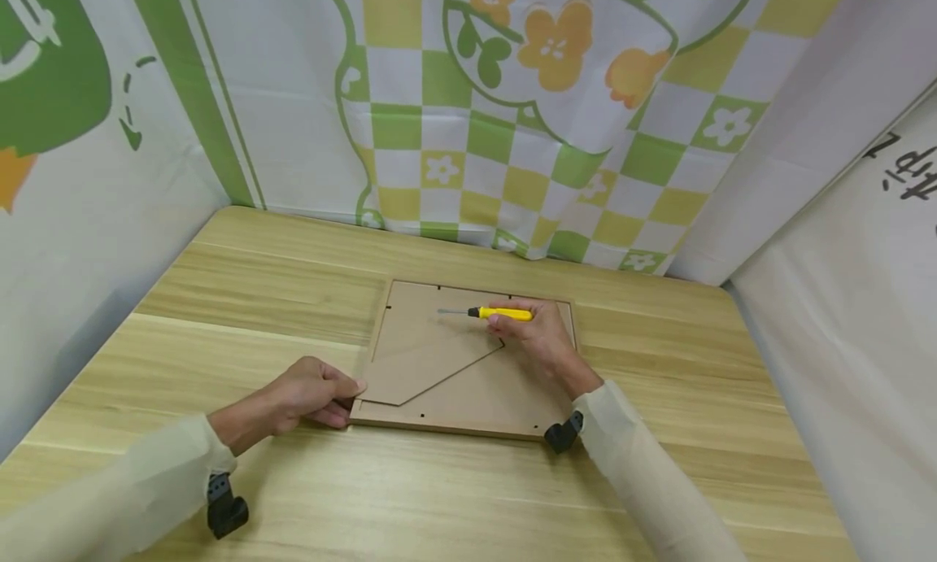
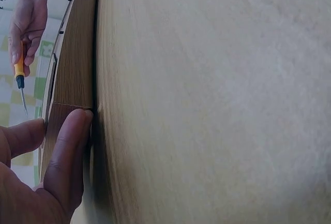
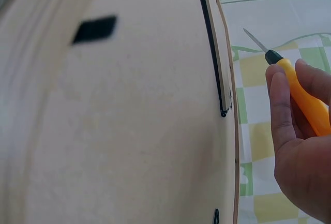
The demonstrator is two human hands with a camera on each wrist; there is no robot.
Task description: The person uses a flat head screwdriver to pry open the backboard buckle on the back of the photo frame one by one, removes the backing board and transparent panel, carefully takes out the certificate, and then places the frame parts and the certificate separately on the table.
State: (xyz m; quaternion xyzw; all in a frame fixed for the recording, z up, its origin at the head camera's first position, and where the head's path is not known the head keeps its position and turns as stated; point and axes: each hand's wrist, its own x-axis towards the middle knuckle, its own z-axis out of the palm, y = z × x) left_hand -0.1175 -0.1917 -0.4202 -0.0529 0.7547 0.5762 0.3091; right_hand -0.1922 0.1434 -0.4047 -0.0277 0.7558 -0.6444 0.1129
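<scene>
A picture frame (image 1: 454, 429) lies face down on the table, its brown backing board (image 1: 476, 395) facing up. Part of the board is an angled easel flap (image 1: 424, 350), lying nearly flat. My left hand (image 1: 303, 393) grips the frame's near left corner, thumb on the top edge and fingers against the side (image 2: 67, 146). Over the board's right half, my right hand (image 1: 540, 334) holds a yellow-handled screwdriver (image 1: 508, 313) between thumb and fingers. The thin metal shaft points left, above the board; the right wrist view shows its tip (image 3: 248, 32) apart from the board.
Small dark tabs (image 1: 422, 416) sit along the frame's inner edges. The wood-grain table (image 1: 256, 277) extends around the frame. A patterned curtain (image 1: 454, 139) hangs behind the table, with white cloth walls (image 1: 864, 302) at both sides.
</scene>
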